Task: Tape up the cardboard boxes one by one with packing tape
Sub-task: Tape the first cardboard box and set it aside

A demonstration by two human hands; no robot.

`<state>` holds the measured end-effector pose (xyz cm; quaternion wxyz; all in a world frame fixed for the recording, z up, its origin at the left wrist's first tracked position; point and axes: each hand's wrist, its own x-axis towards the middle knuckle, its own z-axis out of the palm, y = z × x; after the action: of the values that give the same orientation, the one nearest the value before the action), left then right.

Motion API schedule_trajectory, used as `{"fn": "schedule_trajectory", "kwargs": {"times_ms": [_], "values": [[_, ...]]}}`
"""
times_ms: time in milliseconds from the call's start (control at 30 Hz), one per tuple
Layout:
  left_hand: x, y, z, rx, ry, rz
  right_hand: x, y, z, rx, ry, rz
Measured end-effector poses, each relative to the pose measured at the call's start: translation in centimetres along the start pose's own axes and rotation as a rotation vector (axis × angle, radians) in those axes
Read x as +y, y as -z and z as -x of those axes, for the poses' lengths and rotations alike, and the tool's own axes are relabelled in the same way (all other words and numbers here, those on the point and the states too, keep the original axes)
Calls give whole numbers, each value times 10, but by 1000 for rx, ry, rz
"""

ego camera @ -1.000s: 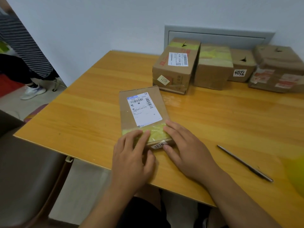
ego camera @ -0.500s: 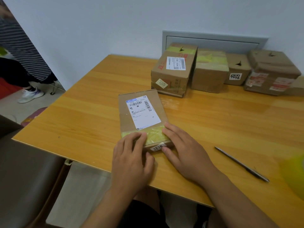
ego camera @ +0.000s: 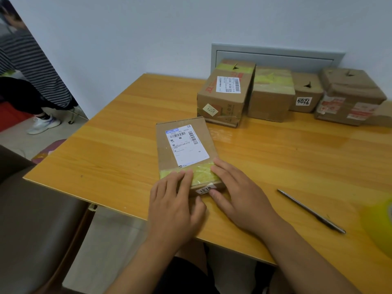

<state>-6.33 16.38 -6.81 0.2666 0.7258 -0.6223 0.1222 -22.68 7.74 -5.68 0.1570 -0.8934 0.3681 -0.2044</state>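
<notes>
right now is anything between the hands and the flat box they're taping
Nothing visible. The left hand and right hand both lie flat on the near end of the flat box, fingers on the yellow tape strip. The pen and tape roll lie off to the right.

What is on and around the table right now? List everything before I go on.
Flat box: one, brown with white label and yellowish tape, near table edge.
Boxes: four or more, brown, in a row by the wall.
Pen: one, dark metal, right of the hands.
Tape roll: one, yellowish, far right edge.
Table: one, orange wood.
Bystander: one, striped top, far left.
Left hand: flat on the tape.
Right hand: flat on the box's right end.
</notes>
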Motion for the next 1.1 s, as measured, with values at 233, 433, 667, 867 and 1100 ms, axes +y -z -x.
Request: {"fn": "schedule_trajectory", "kwargs": {"times_ms": [233,433,667,867,1100], "values": [[4,3,-1,-59,-6,-38,-2,3,2,-18,-22,-12],[-2,16,-4,-220,39,-154,-10,12,-1,-147,-43,25],[-23,27,-10,-258,167,-233,-15,19,-3,-147,-50,106],[-18,25,2,-291,110,-183,-25,25,-10,-141,-40,111],[-34,20,-18,-367,187,-159,-27,33,-23,-135,-47,115]]}}
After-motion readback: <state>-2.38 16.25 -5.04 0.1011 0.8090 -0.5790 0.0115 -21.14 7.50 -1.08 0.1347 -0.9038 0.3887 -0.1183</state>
